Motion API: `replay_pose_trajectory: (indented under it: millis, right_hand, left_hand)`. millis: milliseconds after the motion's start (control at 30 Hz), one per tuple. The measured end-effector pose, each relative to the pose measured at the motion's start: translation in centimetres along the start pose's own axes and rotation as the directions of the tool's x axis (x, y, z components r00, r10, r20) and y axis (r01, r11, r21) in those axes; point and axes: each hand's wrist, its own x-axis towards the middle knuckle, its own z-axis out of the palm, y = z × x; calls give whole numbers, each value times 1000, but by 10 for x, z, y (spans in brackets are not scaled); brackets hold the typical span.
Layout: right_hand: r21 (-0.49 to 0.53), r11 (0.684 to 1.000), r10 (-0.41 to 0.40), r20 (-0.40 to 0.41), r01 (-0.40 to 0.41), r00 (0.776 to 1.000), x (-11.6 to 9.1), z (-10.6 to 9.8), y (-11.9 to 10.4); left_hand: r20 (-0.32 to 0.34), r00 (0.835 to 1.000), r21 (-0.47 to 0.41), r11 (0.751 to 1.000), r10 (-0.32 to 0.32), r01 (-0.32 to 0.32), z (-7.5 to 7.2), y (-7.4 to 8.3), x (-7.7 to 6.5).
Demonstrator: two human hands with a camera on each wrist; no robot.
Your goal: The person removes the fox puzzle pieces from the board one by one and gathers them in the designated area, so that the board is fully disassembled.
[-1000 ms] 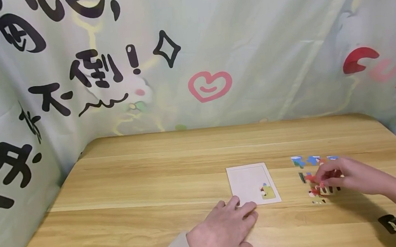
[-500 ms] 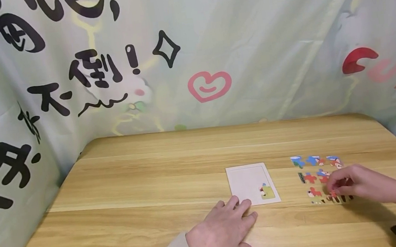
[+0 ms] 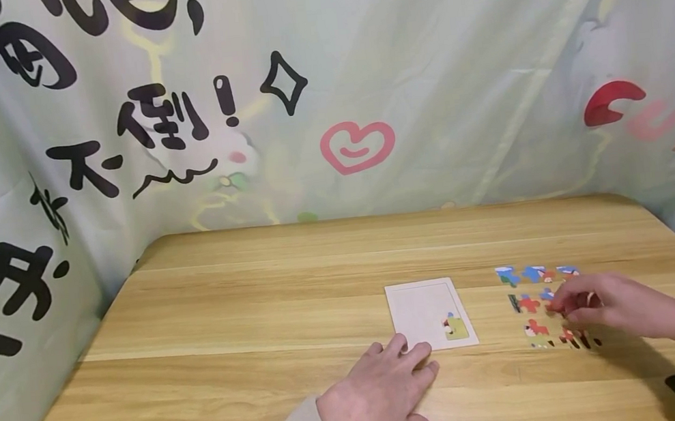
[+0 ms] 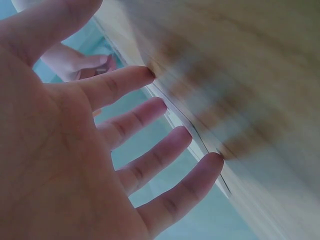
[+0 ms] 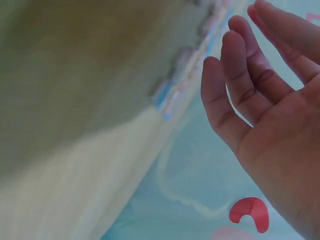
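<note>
A white puzzle board point(image 3: 418, 305) lies flat on the table, with a yellow-green puzzle piece point(image 3: 457, 327) in its lower right corner. My left hand point(image 3: 387, 387) rests with spread fingers on the table, its fingertips at the board's near left edge. In the left wrist view, the left hand's palm point(image 4: 60, 150) faces the camera and holds nothing. My right hand point(image 3: 606, 302) has its thumb and index finger at a red-and-blue puzzle piece point(image 3: 546, 295) in the middle row, seemingly pinching it; the fingers partly cover it. The right wrist view shows that hand point(image 5: 280, 100) with bent fingers.
Several loose puzzle pieces lie in rows right of the board, among them a blue one point(image 3: 507, 276), a red one point(image 3: 529, 303) and a red-and-green one point(image 3: 536, 332). A printed curtain point(image 3: 424, 91) hangs behind the wooden table point(image 3: 231, 318).
My right hand moved right and nearer with a striped puzzle piece, let it lie in the front row, then came back to the middle-row piece. My left hand has barely moved.
</note>
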Motion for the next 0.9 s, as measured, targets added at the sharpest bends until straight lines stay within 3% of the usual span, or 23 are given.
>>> replay_pose_trajectory:
  millis: [200, 567, 900]
  right_hand:
    - [-52, 998, -24, -26, 23, 999, 22, -6, -13]
    - [12, 1000, -24, 21, 24, 999, 67, 5, -37]
    - [-4, 991, -130, 37, 130, 991, 98, 18, -50]
  left_hand:
    - [-8, 1000, 8, 1000, 1, -1, 0, -1, -1]
    - [8, 1000, 10, 1000, 5, -5, -1, 0, 0]
    - [-2, 1000, 12, 1000, 1, -1, -1, 0, -1]
